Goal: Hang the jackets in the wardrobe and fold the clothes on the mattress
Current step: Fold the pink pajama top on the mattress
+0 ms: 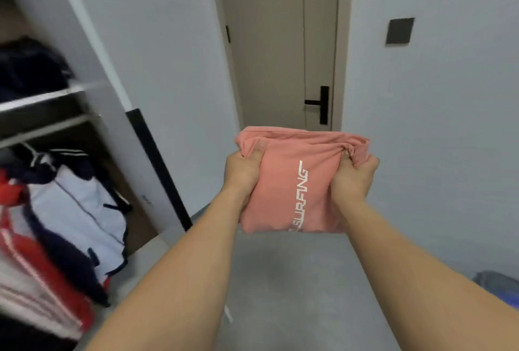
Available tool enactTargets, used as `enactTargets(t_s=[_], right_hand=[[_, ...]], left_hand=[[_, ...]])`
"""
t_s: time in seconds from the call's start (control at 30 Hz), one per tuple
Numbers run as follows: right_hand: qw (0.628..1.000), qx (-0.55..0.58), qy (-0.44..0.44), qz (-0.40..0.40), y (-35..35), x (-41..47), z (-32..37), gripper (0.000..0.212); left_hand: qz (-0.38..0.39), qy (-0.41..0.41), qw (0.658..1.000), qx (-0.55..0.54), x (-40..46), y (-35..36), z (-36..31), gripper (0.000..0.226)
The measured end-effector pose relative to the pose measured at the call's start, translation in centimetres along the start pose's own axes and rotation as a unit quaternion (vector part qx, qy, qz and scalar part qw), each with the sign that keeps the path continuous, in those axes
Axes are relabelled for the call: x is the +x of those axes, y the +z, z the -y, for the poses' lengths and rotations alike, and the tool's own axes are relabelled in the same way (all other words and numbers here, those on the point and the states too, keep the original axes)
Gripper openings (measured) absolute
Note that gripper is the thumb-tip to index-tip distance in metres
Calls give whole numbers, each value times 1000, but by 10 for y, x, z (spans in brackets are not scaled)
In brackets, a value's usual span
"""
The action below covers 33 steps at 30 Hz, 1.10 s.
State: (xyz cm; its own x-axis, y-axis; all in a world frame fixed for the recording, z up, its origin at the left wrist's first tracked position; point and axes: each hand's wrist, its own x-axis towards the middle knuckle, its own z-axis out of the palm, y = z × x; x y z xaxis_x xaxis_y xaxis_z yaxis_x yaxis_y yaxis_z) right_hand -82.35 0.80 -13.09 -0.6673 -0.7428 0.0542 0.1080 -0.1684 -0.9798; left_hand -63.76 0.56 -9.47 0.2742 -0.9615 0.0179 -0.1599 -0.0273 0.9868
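blurred jackets (pixel 64 210), cut off left

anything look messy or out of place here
Yes: in the open wardrobe, dark clothes lie heaped on the shelf, unfolded. The pink folded shirt, gripped by the left hand and right hand, looks tidy.

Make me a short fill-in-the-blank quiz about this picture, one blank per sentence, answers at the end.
1. Both hands grip a folded shirt whose colour is ____.
2. The white word printed on the shirt reads ____.
3. The door behind the shirt has a handle coloured ____.
4. The jackets hang on the person's ____ side.

Answers: pink; SURFING; black; left
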Motion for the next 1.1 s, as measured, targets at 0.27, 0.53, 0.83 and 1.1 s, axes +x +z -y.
enactTargets(t_s=[0.27,0.53,0.83,1.1], right_hand=[[984,44,-31,173,161,-173,39,22],[940,58,-15,336,303,-346,60,20],[902,58,-26,427,422,-437,69,25],[862,132,-92,481,547,-435,140,23]], left_hand=[[-201,40,978,34,-28,-243,-13,30],[-347,62,934,61,-60,-460,-13,42],[-423,62,902,63,-37,-596,-13,32],[-518,116,842,96,35,-655,-83,52]])
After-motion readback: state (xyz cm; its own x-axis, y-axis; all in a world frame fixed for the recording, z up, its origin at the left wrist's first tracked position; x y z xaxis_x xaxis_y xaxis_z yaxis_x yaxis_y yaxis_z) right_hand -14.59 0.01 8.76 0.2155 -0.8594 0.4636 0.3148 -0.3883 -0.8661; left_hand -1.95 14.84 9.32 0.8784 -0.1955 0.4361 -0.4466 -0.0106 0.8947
